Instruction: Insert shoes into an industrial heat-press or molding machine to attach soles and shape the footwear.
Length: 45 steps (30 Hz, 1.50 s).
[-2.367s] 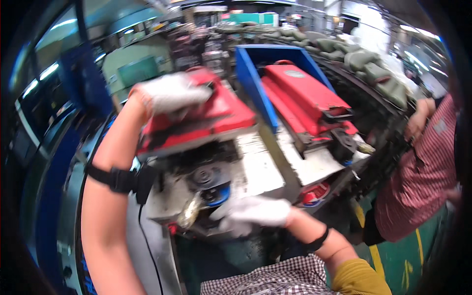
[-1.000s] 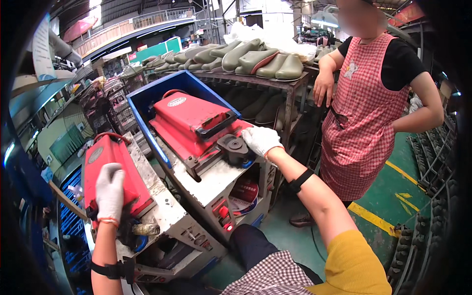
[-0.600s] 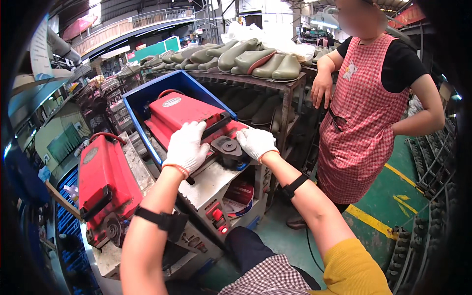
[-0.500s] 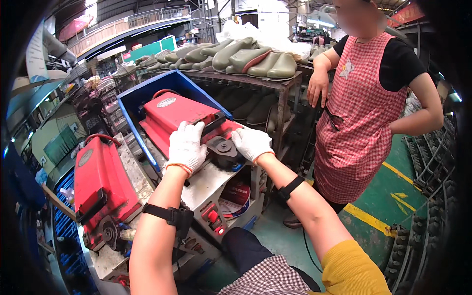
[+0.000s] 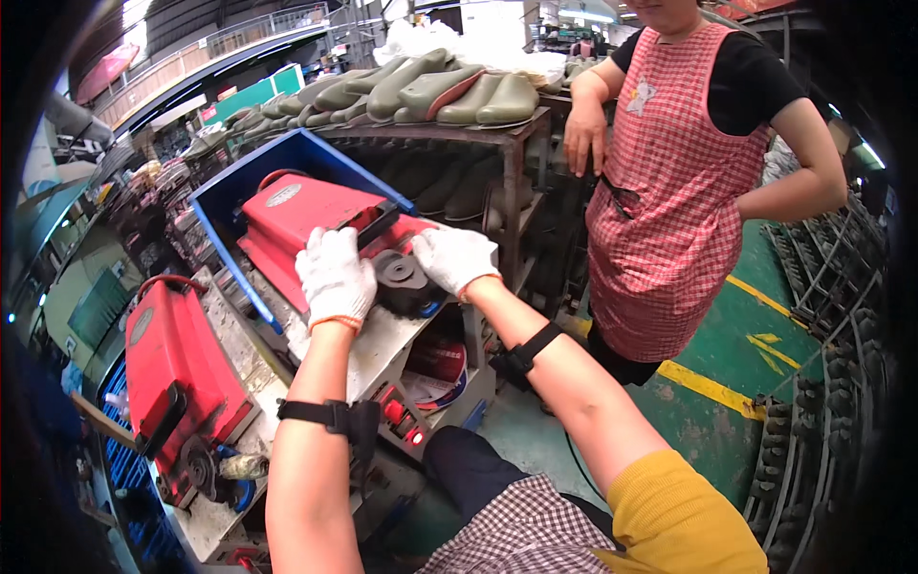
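Both of my hands wear white gloves with orange cuffs and are at a red bench machine (image 5: 316, 212) with a black handle (image 5: 379, 226). My left hand (image 5: 335, 275) lies over its red housing, left of a dark round wheel (image 5: 398, 270), fingers stretched out. On the wheel's other side, my right hand (image 5: 453, 258) bends its fingers down together at the machine's red edge. Whatever they may hold is hidden behind the glove. A dark piece (image 5: 409, 302) sits below the wheel, its kind unclear.
A second red machine (image 5: 180, 354) stands at left. Behind the first is a blue bin (image 5: 212, 225). Olive-green boots (image 5: 464, 96) lie on a rack (image 5: 516, 134). At right stands a person in a red checked apron (image 5: 660, 191), near metal racks (image 5: 822, 421). A red lit switch (image 5: 415, 437) shows below the bench.
The whole view has shifted, so the machines, boots and person appear farther left. Both gloved hands stay at the same places on the machine.
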### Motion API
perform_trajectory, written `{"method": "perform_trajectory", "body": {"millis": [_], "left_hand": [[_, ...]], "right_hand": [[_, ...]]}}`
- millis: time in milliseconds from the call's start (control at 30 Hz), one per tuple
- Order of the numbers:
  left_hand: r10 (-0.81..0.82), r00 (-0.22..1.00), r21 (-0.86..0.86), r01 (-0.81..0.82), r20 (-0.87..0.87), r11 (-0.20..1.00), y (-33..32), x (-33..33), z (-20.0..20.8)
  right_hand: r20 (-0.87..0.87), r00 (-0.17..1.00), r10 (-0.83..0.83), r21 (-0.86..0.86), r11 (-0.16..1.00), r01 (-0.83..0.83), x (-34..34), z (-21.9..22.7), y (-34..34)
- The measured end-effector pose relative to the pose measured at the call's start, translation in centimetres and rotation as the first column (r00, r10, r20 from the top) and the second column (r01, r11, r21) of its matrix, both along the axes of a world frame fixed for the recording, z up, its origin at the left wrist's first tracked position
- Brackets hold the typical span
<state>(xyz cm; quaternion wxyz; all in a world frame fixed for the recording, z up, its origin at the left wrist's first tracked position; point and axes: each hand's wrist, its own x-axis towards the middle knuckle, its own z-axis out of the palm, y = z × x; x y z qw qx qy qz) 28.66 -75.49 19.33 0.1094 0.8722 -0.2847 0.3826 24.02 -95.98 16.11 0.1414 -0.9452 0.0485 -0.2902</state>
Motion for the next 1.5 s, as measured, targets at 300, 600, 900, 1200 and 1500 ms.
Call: {"method": "perform_trajectory", "body": {"millis": [300, 600, 900, 1200, 1500], "left_hand": [[-0.009, 0.999, -0.049, 0.011, 0.043, 0.999, -0.3, 0.2, -0.3], [0.055, 0.998, -0.028, -0.054, 0.040, 0.998, -0.3, 1.0, -1.2], [0.091, 0.994, -0.046, -0.088, 0.054, 0.995, -0.6, 1.0, -1.3], [0.073, 0.997, -0.044, -0.072, 0.026, 0.996, -0.5, 1.0, -1.4], [0.079, 0.997, -0.043, -0.079, 0.015, 0.996, -0.4, 0.9, -1.3]], "right_hand": [[0.043, 0.997, -0.068, -0.065, 0.995, 0.070, -0.2, -0.2, 0.3], [0.017, 0.993, -0.114, 0.014, 0.993, 0.114, 0.9, -0.7, 0.3], [-0.018, 0.991, -0.131, -0.016, 0.991, 0.131, 0.9, -0.6, 0.2], [-0.027, 0.991, -0.130, 0.008, 0.991, 0.130, 0.8, -0.6, 0.3], [-0.008, 0.993, -0.121, 0.007, 0.993, 0.121, 0.9, -0.6, 0.6]]}}
